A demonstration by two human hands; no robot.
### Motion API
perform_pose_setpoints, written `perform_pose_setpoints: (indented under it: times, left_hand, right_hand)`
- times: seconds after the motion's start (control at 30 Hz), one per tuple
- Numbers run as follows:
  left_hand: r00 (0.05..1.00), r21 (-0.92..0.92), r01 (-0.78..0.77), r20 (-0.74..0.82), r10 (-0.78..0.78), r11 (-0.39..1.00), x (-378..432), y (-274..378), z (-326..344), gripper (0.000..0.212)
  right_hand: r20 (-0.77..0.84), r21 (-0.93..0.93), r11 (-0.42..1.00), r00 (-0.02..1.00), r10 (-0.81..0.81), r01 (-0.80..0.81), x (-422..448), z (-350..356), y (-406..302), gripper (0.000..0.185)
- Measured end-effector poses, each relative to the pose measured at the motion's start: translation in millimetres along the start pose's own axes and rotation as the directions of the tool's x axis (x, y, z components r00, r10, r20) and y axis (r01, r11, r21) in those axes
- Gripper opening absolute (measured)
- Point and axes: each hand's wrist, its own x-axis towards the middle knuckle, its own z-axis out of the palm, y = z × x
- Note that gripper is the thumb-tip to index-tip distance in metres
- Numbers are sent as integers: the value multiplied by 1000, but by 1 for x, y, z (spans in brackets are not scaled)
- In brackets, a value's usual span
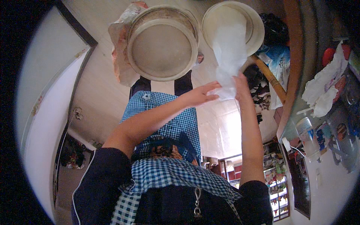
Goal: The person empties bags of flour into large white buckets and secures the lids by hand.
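A long, translucent white plastic bag (229,50) stretches from my hands into the mouth of a pale round bucket (206,25). The fingers of my right hand (240,85) are closed on its near end at the right edge. On the opposite edge, my left hand (206,93) pinches the bag between thumb and fingers. The bag's far end lies inside the bucket, whose bottom is partly covered by it. Left of the bucket, a round sieve (162,50) with fine mesh rests on a wide round container (157,13).
A crumpled sack (121,53) stands left of the sieve. A wooden stick (270,78) leans beside dark bags (274,28) at right. The glass-topped table (298,112) on the right carries a clear bottle (308,137) and crumpled white plastic (323,81). A pale sofa-like form (53,112) curves along the left.
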Motion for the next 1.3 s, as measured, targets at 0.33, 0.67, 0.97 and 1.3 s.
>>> perform_pose_setpoints:
  times: [0.33, 0.67, 0.97, 1.3]
  left_hand:
    - [896, -334, 379, -98, -432, 863, -24, -6, -59, 43]
    - [902, -499, 410, 95, -422, 764, 4, 36, -25, 52]
    - [896, -524, 437, 183, -404, 731, 12, 14, -21, 64]
    - [966, -826, 157, 14, -258, 542, 16, 44, 10, 68]
  right_hand:
    - [-349, 28, 956, 899, -264, 292, -86, 30, -87, 41]
    - [-428, -447, 813, 709, -560, 372, -166, 25, -99, 43]
    - [-192, -659, 683, 807, -558, 315, -178, 33, -88, 51]
    - [-46, -454, 890, 998, 34, -51, -159, 34, -39, 60]
